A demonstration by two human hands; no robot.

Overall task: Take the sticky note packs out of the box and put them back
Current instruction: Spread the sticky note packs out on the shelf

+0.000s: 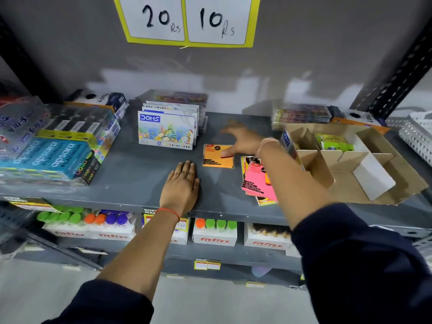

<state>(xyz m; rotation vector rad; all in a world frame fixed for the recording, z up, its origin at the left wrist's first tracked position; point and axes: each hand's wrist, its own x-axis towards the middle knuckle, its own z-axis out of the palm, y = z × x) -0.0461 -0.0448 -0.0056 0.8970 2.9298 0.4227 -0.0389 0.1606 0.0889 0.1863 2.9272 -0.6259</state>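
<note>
An orange sticky note pack (217, 157) lies flat on the grey shelf (145, 174). My right hand (243, 139) hovers open over its far right corner, fingers spread, thumb touching the pack. A pink pack (257, 181) lies on top of a yellow one just right of the orange pack, partly under my right forearm. The open cardboard box (350, 169) stands at the right; green packs (332, 141) sit in its far compartment. My left hand (181, 185) rests flat on the shelf near the front edge, holding nothing.
DOMS oil pastel boxes (167, 130) stand upright behind the orange pack. Stacked pencil and pen packs (51, 146) fill the shelf's left side. More clear cases (301, 115) sit behind the cardboard box. A white basket (418, 134) is at far right. Fitfizz bottle boxes (215, 232) line the lower shelf.
</note>
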